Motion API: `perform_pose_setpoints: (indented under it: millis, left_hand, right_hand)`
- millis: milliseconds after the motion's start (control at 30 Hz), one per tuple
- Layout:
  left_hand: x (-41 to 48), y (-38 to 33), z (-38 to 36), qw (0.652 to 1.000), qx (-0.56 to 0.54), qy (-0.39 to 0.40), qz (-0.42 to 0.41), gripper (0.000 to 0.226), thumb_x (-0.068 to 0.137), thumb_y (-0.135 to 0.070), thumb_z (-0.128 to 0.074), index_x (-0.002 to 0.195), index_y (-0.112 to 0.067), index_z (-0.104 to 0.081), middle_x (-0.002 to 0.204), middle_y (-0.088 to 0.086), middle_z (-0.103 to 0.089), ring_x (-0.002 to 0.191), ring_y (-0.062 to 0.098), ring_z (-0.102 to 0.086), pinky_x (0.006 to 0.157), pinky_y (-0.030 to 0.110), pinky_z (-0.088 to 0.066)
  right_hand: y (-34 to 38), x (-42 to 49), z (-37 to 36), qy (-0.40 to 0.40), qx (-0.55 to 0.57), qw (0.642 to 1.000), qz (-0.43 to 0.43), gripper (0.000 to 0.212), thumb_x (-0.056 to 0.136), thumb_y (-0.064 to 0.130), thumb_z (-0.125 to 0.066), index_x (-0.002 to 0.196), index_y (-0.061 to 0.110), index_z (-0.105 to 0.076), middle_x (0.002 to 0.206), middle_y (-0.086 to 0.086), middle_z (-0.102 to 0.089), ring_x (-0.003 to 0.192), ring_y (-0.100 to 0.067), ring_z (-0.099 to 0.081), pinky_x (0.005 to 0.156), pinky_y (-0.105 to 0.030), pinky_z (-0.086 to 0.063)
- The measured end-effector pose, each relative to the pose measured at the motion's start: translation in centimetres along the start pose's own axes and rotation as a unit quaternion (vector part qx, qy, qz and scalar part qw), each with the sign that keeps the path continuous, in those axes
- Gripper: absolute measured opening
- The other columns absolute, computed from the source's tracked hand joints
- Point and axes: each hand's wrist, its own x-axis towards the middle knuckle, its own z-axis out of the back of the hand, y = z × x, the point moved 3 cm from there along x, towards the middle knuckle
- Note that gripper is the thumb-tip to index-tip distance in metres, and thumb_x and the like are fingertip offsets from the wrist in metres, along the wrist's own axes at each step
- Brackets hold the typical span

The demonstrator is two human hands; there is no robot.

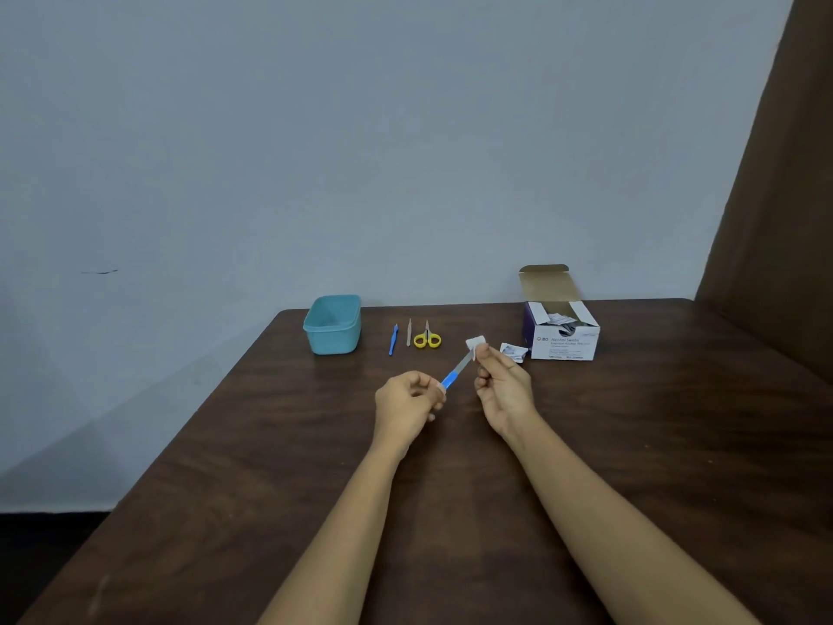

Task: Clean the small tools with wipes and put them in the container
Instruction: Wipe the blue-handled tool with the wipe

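Observation:
My left hand (408,401) grips the blue handle of a small metal file (453,374), held above the table and pointing up to the right. My right hand (502,385) pinches a white wipe (475,344) around the file's tip. An open teal container (332,324) stands at the back left of the table. Beside it lie a blue-handled tool (393,339), a thin metal tool (409,332) and yellow-handled scissors (427,337).
An open box of alcohol swabs (561,333) stands at the back right, with a torn wrapper (514,352) in front of it. The brown wooden table (450,489) meets a grey wall at the back. A brown curtain (784,218) hangs on the right.

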Motion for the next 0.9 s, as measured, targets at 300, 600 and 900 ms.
perform_pose_setpoints:
  millis: [300, 600, 900]
  left_hand:
    - [-2.0, -0.1, 0.0, 0.999, 0.041, 0.018, -0.026, 0.005, 0.088, -0.015, -0.066, 0.091, -0.014, -0.070, 0.081, -0.001, -0.072, 0.067, 0.005, -0.064, 0.055, 0.012, -0.047]
    - [-2.2, 0.0, 0.1, 0.999, 0.046, 0.007, -0.023, 0.003, 0.088, -0.015, -0.067, 0.088, -0.017, -0.069, 0.080, -0.003, -0.071, 0.066, 0.004, -0.064, 0.055, 0.011, -0.047]
    - [-2.1, 0.3, 0.0, 0.999, 0.047, 0.000, -0.023, 0.003, 0.089, -0.016, -0.066, 0.089, -0.016, -0.069, 0.080, -0.004, -0.071, 0.067, 0.004, -0.064, 0.060, 0.014, -0.049]
  right_hand:
    - [0.5, -1.3, 0.3, 0.004, -0.071, 0.997, 0.031, 0.003, 0.086, 0.008, -0.068, 0.084, 0.010, -0.068, 0.073, 0.002, -0.059, 0.057, -0.005, -0.036, 0.054, -0.018, -0.031]
    - [0.3, -0.9, 0.2, 0.007, -0.128, 0.990, 0.062, 0.018, 0.092, 0.003, -0.058, 0.081, 0.010, -0.070, 0.080, 0.001, -0.065, 0.062, -0.007, -0.039, 0.057, -0.019, -0.032]
    - [0.2, -1.0, 0.4, -0.022, -0.108, 0.992, 0.055, 0.005, 0.080, 0.009, -0.075, 0.080, 0.009, -0.070, 0.073, 0.002, -0.065, 0.056, -0.004, -0.038, 0.051, -0.017, -0.031]
